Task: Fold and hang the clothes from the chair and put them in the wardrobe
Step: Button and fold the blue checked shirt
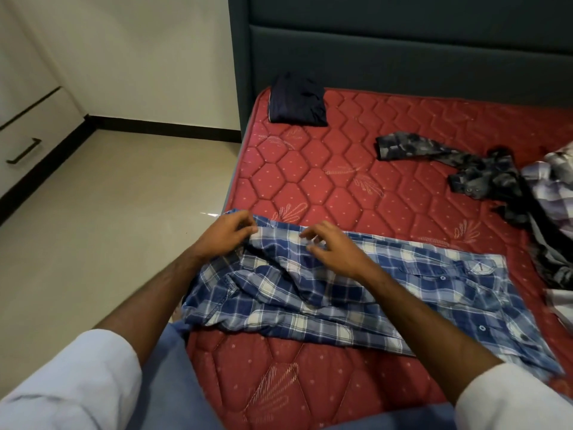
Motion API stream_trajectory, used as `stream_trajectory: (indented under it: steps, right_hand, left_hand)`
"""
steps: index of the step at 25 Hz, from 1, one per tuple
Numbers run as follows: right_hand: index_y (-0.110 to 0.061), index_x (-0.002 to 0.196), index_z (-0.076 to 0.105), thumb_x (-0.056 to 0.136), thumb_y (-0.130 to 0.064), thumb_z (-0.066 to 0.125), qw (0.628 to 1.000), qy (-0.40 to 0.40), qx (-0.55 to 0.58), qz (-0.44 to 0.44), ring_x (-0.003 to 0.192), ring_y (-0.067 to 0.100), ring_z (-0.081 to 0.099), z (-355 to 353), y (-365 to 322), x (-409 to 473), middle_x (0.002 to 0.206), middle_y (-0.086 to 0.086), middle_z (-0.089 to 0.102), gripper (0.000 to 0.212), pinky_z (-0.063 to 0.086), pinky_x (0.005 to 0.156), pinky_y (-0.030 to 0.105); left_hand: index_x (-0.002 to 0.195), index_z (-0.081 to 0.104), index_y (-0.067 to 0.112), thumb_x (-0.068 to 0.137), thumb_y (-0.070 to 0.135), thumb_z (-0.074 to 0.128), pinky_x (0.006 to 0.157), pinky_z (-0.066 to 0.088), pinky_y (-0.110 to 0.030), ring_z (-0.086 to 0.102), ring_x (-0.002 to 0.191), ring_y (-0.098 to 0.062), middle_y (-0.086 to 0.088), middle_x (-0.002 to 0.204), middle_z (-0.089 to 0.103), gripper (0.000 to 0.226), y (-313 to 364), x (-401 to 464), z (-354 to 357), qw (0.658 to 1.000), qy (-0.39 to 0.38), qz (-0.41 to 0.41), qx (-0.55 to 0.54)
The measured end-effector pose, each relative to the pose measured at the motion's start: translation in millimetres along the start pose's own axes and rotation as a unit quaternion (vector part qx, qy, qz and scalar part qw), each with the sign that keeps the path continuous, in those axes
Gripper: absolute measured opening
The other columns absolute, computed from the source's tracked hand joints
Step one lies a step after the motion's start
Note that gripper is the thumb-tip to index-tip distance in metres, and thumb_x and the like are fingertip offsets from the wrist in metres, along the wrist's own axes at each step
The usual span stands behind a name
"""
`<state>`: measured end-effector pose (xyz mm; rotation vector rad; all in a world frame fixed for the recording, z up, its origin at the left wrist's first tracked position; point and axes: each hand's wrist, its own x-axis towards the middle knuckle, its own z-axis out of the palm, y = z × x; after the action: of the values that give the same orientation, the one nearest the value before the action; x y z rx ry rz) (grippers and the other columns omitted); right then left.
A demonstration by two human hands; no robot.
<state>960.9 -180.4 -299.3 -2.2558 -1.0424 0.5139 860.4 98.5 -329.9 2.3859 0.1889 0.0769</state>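
A blue and white checked shirt lies spread across the near part of the red quilted mattress, its left part bunched at the bed's edge. My left hand pinches the shirt's far left edge with curled fingers. My right hand hovers just over the same far edge, fingers loosely spread and bent, holding nothing that I can make out. A folded dark navy garment sits at the mattress's far left corner.
A heap of unfolded clothes, grey patterned and pale checked, lies at the right of the mattress. A dark teal padded headboard stands behind. White drawers with a black handle line the left wall beside beige floor tiles.
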Motion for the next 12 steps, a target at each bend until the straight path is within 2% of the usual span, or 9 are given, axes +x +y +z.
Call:
stream_trajectory:
  steps: [2,5,7,9,10,12]
  right_hand:
    - [-0.024,0.124,0.061,0.099,-0.033,0.061,0.997,0.028,-0.056,0.043,0.115,0.016,0.051,-10.2,21.9,12.5,0.122,-0.003,0.054,0.027,0.046,0.104,0.048]
    - [-0.027,0.125,0.060,0.092,-0.046,0.066,0.990,-0.016,-0.094,0.101,0.118,0.019,0.051,-16.6,45.0,24.5,0.121,-0.005,0.054,0.038,0.040,0.108,0.056]
    - [-0.026,0.114,0.061,0.091,-0.044,0.070,0.988,-0.022,-0.115,0.105,0.109,0.018,0.055,-17.2,53.3,28.8,0.110,-0.007,0.057,0.030,0.041,0.105,0.053]
    - [-0.021,0.100,0.060,0.093,-0.038,0.070,0.986,-0.021,-0.124,0.113,0.097,0.019,0.058,-21.6,58.0,31.9,0.099,-0.005,0.063,0.021,0.041,0.100,0.047]
    - [-0.018,0.097,0.060,0.094,-0.037,0.069,0.986,-0.024,-0.116,0.121,0.092,0.020,0.060,-25.2,60.0,33.3,0.095,-0.003,0.065,0.021,0.043,0.095,0.046]
    - [-0.014,0.095,0.060,0.097,-0.036,0.067,0.988,-0.031,-0.067,0.133,0.084,0.020,0.063,-31.7,64.3,36.3,0.089,0.000,0.067,0.023,0.051,0.081,0.041]
  left_hand:
    - [0.098,0.064,0.017,0.100,0.029,0.062,0.066,0.050,-0.030,0.064,0.073,-0.014,-0.001,0.083,0.068,0.012,1.4,2.9,-3.0,0.998,0.031,-0.039,-0.042]
    - [0.097,0.061,0.016,0.101,0.034,0.058,0.066,0.049,-0.035,0.062,0.072,-0.021,-0.002,0.082,0.067,0.019,4.2,12.9,-1.7,0.997,0.053,-0.031,0.042]
    - [0.092,0.060,0.016,0.102,0.041,0.055,0.070,0.046,-0.036,0.058,0.077,-0.018,0.001,0.086,0.063,0.028,5.1,19.7,3.2,0.994,0.038,-0.010,0.106]
    - [0.084,0.061,0.016,0.099,0.048,0.056,0.076,0.044,-0.036,0.055,0.082,-0.016,0.003,0.086,0.059,0.036,-1.5,20.3,6.4,0.993,0.002,0.001,0.118]
    - [0.083,0.063,0.017,0.097,0.050,0.059,0.078,0.045,-0.036,0.057,0.082,-0.014,0.004,0.085,0.061,0.036,-6.9,19.1,7.4,0.995,-0.006,-0.005,0.097]
    - [0.086,0.066,0.020,0.092,0.049,0.065,0.077,0.048,-0.035,0.060,0.075,-0.012,0.004,0.081,0.067,0.030,-13.6,17.2,9.4,0.998,0.019,-0.053,-0.012]
